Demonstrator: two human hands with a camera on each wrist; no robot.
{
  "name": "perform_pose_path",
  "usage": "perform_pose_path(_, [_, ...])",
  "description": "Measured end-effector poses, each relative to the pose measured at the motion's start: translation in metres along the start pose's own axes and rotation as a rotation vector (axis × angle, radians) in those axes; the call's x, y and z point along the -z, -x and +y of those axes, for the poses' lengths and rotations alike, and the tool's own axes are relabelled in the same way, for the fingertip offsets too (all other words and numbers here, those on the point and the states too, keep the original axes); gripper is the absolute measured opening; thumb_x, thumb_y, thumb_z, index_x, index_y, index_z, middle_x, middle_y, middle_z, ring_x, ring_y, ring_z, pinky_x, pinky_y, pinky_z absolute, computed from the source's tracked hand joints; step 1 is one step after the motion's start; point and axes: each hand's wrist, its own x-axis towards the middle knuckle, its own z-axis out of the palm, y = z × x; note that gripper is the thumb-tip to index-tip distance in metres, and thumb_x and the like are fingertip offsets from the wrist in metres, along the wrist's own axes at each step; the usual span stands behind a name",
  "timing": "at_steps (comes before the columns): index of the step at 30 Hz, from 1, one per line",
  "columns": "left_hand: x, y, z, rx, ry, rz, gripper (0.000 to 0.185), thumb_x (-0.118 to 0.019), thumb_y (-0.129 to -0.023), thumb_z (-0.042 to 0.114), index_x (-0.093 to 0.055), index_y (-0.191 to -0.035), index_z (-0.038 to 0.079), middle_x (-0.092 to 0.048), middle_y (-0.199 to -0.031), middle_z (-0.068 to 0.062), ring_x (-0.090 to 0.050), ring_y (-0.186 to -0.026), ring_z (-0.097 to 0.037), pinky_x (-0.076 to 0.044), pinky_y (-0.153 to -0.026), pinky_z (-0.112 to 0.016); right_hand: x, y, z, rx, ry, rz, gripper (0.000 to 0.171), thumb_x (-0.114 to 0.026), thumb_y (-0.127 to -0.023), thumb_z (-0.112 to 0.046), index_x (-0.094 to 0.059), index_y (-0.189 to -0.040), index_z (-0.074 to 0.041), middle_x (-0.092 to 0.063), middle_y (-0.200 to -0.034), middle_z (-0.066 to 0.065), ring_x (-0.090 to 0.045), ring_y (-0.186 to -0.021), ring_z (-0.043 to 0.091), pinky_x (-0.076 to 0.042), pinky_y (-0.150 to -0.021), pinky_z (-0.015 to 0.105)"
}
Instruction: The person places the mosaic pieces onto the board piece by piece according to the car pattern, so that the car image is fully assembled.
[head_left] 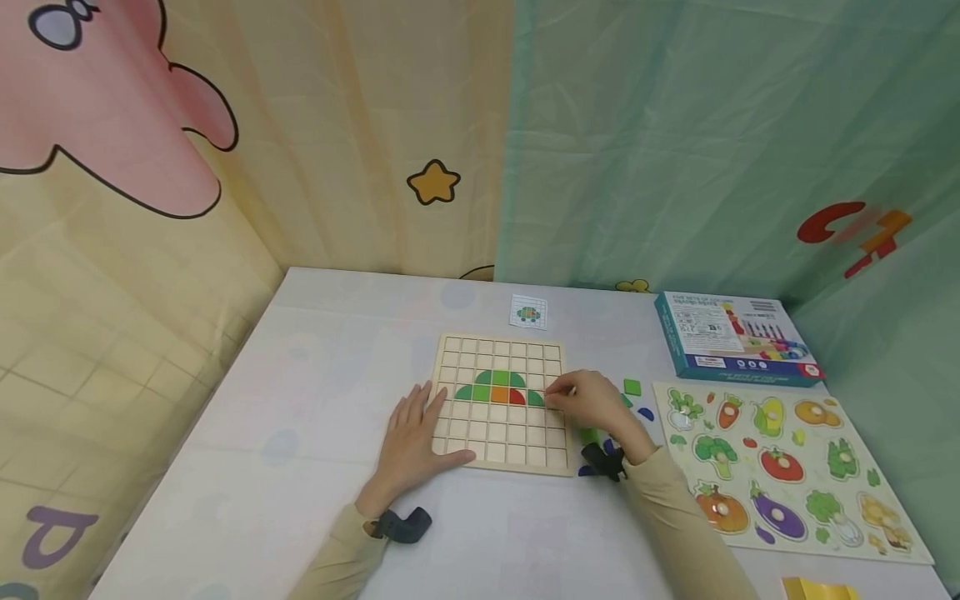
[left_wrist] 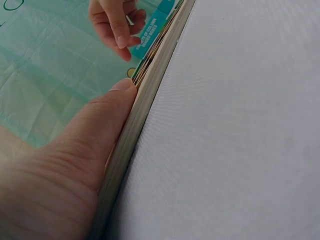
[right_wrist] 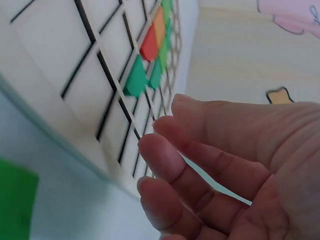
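A wooden grid board [head_left: 517, 455] lies on the table, bearing green, orange and red pieces in a domed shape. My left hand [head_left: 411, 442] rests at the board's left side with its fingers spread, and its thumb [left_wrist: 107, 112] presses along the board's edge. Over the right side of the board is my right hand [head_left: 592, 404], beside a green quarter-circle piece [head_left: 536, 398]. Loosely bent fingers and thumb show in the right wrist view, with no piece between them. Near the middle of the shape sit an orange square [head_left: 499, 394] and a red quarter-circle piece [head_left: 517, 396].
A small pattern card [head_left: 528, 312] lies behind the board. Loose pieces, including a green square [head_left: 632, 387] and a blue half-circle [head_left: 646, 414], lie right of it. Further right are a vegetable puzzle board [head_left: 738, 462] and a teal box [head_left: 738, 337]; a yellow object [head_left: 819, 590] is at the front.
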Motion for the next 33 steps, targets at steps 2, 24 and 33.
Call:
perform_pose_path(2, [0.0, 0.0, 0.0, -0.002, -0.002, 0.001, 0.108, -0.068, -0.07, 0.068, -0.028, -0.149, 0.007, -0.018, -0.154, -0.018, -0.008, -0.142, -0.032, -0.009, -0.113, -0.047, 0.009, 0.006, 0.006, 0.001, -0.024, 0.023, 0.013, -0.068, -0.088, -0.021, -0.074, -0.094, -0.01, -0.061, -0.079, -0.001, -0.05, -0.067, 0.017, -0.042, -0.053, 0.029])
perform_pose_path(24, [-0.001, 0.0, 0.001, 0.001, 0.012, 0.0, 0.107, -0.069, -0.07, 0.067, -0.028, -0.149, 0.007, -0.018, -0.154, -0.017, -0.009, -0.142, -0.032, -0.009, -0.113, -0.048, 0.053, 0.041, 0.073, -0.097, -0.034, 0.102, 0.017, -0.065, -0.088, -0.01, -0.07, -0.102, 0.0, -0.06, -0.081, 0.005, -0.051, -0.068, 0.02, -0.044, -0.056, 0.031])
perform_pose_path(33, [0.001, 0.0, 0.001, -0.001, 0.011, 0.01, 0.107, -0.069, -0.07, 0.067, -0.029, -0.149, 0.007, -0.019, -0.154, -0.018, -0.009, -0.141, -0.033, -0.01, -0.112, -0.048, 0.049, 0.038, 0.08, -0.128, -0.003, 0.054, 0.022, -0.066, -0.086, -0.01, -0.069, -0.106, -0.003, -0.058, -0.081, 0.004, -0.05, -0.07, 0.021, -0.041, -0.057, 0.031])
